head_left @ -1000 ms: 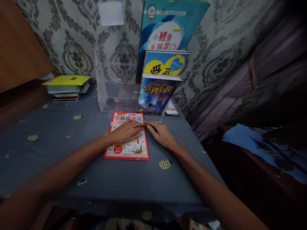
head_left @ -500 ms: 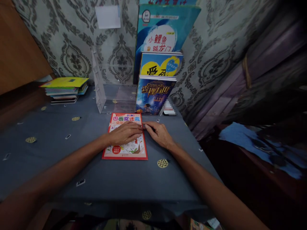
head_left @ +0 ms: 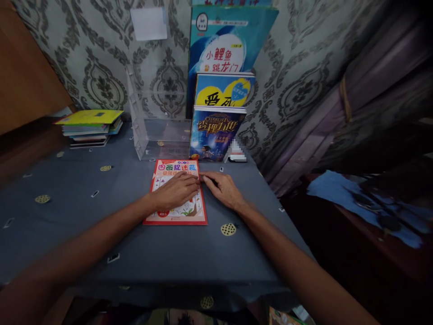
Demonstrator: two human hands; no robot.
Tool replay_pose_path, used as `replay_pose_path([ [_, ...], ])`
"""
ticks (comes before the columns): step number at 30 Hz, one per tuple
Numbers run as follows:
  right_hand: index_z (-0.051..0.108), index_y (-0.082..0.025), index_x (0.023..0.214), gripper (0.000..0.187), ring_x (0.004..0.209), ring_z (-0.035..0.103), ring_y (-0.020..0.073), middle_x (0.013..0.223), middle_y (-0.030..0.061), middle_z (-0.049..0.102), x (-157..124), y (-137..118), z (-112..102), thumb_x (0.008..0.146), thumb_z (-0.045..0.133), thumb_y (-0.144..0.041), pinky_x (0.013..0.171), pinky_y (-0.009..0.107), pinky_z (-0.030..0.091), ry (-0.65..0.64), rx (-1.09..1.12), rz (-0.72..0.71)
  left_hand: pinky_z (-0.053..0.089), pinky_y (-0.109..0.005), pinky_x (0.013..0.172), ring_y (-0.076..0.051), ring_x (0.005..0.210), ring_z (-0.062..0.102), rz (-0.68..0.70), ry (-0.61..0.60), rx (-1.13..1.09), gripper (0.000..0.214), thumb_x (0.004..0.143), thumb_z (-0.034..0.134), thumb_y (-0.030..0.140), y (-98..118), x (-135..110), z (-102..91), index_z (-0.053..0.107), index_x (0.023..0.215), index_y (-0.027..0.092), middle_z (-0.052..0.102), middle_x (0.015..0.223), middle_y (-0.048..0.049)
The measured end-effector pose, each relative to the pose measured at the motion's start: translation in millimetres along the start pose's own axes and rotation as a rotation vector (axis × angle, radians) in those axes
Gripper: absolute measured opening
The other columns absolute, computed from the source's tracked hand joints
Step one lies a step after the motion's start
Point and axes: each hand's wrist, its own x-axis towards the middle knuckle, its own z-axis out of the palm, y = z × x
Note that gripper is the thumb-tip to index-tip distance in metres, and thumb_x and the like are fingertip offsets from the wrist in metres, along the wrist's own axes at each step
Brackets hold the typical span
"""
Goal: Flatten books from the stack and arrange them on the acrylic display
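Note:
A thin red-bordered picture book (head_left: 171,174) lies flat on the dark blue tablecloth (head_left: 101,216). My left hand (head_left: 176,190) rests palm down on its cover, fingers stretched toward the right edge. My right hand (head_left: 223,188) lies flat on the cloth beside the book's right edge, its fingertips touching that edge near my left fingertips. Neither hand grips anything.
A clear acrylic stand (head_left: 154,117) stands behind the book. Three books (head_left: 216,135) lean upright against the patterned wall to its right. A stack of thin books (head_left: 91,126) lies at the back left. The table's right edge drops to a dark curtain (head_left: 355,104).
Both hands stay in place on and beside the book. The view has shifted slightly, so everything sits a little further left.

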Motion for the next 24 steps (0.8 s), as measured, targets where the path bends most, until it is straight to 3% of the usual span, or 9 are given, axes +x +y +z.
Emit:
replay_pose_path([
  [14,0.069,-0.023,0.121,0.035,0.099,0.069,0.0237,0.108,0.0083,0.076,-6.5,-7.5,-2.0,0.100,0.041,-0.027,0.090,0.040,0.053,0.013,-0.027,-0.011,0.046,-0.041,0.101,-0.022,0.115,0.060,-0.008,0.031,-0.121,0.038,0.104,0.034,0.036,-0.7,-5.6,-2.9,0.064,0.119,0.017,0.066,0.121,-0.0113],
  [24,0.070,-0.023,0.118,0.033,0.095,0.069,0.0229,0.103,0.0072,0.076,-7.3,-10.3,-2.6,0.100,0.043,-0.027,0.087,0.038,0.054,0.004,-0.002,-0.022,0.047,-0.042,0.099,-0.021,0.112,0.060,0.022,0.057,-0.132,0.038,0.105,0.032,0.036,-0.5,-6.2,1.0,0.065,0.113,0.018,0.068,0.116,-0.0102],
])
